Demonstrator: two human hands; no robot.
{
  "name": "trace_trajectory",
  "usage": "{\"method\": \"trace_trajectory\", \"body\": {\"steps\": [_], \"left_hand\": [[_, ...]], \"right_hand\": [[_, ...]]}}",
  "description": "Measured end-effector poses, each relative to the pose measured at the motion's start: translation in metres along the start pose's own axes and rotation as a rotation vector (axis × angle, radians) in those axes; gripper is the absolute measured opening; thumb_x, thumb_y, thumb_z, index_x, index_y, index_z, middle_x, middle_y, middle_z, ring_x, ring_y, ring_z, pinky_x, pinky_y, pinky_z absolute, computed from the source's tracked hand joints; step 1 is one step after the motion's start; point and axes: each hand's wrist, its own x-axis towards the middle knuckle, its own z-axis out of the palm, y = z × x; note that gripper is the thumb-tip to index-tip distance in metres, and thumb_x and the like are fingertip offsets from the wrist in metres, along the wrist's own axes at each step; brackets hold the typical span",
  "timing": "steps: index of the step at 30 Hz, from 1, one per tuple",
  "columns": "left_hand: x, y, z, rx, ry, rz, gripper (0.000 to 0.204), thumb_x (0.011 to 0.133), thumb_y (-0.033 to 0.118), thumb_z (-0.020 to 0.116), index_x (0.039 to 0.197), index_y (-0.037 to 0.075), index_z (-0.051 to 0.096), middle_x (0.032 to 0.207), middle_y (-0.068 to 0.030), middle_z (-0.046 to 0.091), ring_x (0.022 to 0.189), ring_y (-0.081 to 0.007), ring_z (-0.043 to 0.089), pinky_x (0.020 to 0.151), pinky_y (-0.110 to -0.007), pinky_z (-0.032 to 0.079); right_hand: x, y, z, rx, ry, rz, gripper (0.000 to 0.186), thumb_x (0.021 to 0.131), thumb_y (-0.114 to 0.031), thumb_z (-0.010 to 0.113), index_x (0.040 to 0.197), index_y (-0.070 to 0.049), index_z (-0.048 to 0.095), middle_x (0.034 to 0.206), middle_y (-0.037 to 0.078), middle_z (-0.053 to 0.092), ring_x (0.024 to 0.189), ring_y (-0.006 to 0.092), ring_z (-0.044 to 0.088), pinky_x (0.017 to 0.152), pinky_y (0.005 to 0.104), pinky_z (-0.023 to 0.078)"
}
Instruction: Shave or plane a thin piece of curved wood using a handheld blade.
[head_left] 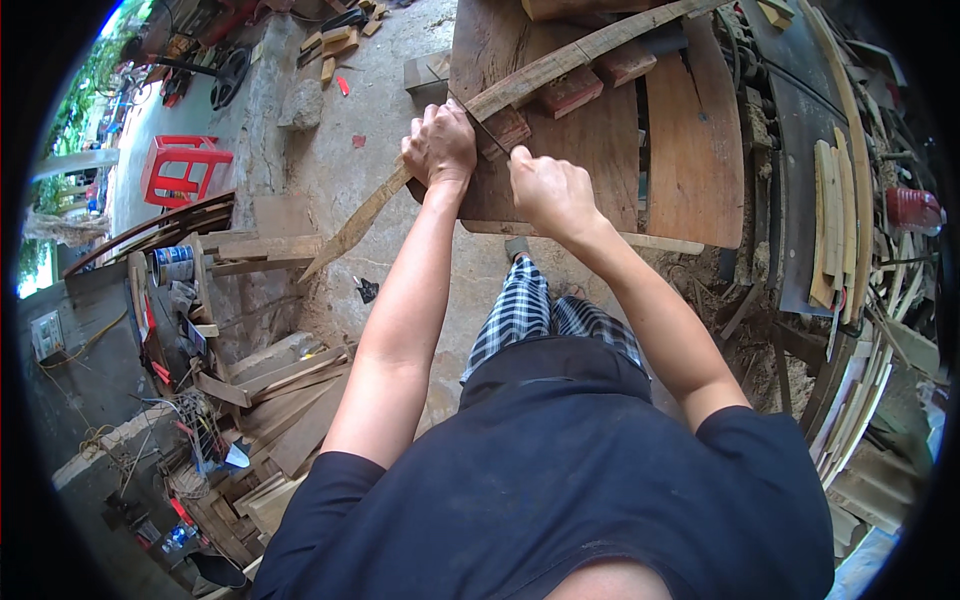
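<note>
A long wooden strip (555, 70) lies slantwise over the wooden worktop (600, 160), its tapered near end reaching past the left edge. My left hand (438, 147) is closed round the strip near that edge. Closed too, my right hand (553, 195) grips the near end of a thin dark blade (485, 128). The blade crosses the strip just right of my left hand; whether it has teeth is too small to tell. Under and beside the strip are reddish wooden blocks (571, 92). My right fingers hide the blade's handle, if any.
Another worktop board (693, 150) lies to the right across a gap. Farther right are narrow wooden slats (830, 220) and a red plastic bottle (914, 212). Scrap boards (290, 400) are piled at lower left. A red stool (185, 170) stands at far left.
</note>
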Motion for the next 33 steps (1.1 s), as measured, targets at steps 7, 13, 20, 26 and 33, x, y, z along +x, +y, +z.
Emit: {"method": "trace_trajectory", "body": {"steps": [7, 13, 20, 26, 33], "left_hand": [[0.0, 0.012, 0.0, -0.05, -0.015, -0.038, 0.043, 0.095, 0.037, 0.037, 0.089, 0.007, 0.067, 0.091, -0.0157, 0.069, 0.089, -0.0337, 0.065, 0.078, -0.047, 0.05], [0.0, 0.005, -0.004, -0.014, -0.007, -0.012, 0.043, 0.096, 0.036, 0.036, 0.088, 0.007, 0.067, 0.089, -0.0164, 0.068, 0.088, -0.0339, 0.065, 0.076, -0.047, 0.05], [0.001, 0.009, 0.005, -0.03, -0.008, -0.061, 0.039, 0.095, 0.032, 0.04, 0.083, 0.008, 0.069, 0.096, -0.0081, 0.068, 0.092, -0.0282, 0.064, 0.08, -0.043, 0.047], [0.001, 0.009, -0.001, -0.021, -0.005, -0.021, 0.042, 0.095, 0.036, 0.037, 0.088, 0.007, 0.067, 0.089, -0.0158, 0.069, 0.087, -0.0338, 0.065, 0.077, -0.046, 0.05], [0.002, 0.009, 0.001, -0.039, 0.01, -0.041, 0.044, 0.095, 0.037, 0.036, 0.087, 0.008, 0.067, 0.088, -0.0177, 0.068, 0.086, -0.036, 0.066, 0.076, -0.047, 0.05]], "right_hand": [[0.032, 0.005, 0.019, 0.024, 0.186, -0.029, 0.015, 0.085, -0.013, 0.046, 0.086, -0.002, 0.056, 0.073, 0.023, 0.066, 0.069, 0.0371, 0.068, 0.06, 0.047, 0.055], [-0.005, 0.002, -0.001, -0.026, 0.011, 0.007, 0.016, 0.083, -0.012, 0.048, 0.088, -0.001, 0.059, 0.075, 0.021, 0.068, 0.072, 0.0335, 0.07, 0.06, 0.0435, 0.055], [0.024, 0.001, 0.017, -0.033, 0.16, -0.017, 0.013, 0.083, -0.011, 0.049, 0.086, -0.003, 0.058, 0.073, 0.018, 0.068, 0.069, 0.0316, 0.07, 0.059, 0.0416, 0.055], [0.0, 0.006, 0.005, -0.048, 0.062, 0.011, 0.013, 0.083, -0.01, 0.049, 0.087, -0.003, 0.059, 0.073, 0.019, 0.068, 0.069, 0.0323, 0.07, 0.059, 0.042, 0.056], [0.012, 0.004, 0.013, -0.03, 0.143, -0.015, 0.014, 0.084, -0.011, 0.048, 0.088, -0.004, 0.059, 0.075, 0.019, 0.069, 0.071, 0.0318, 0.07, 0.061, 0.0422, 0.055]]}}
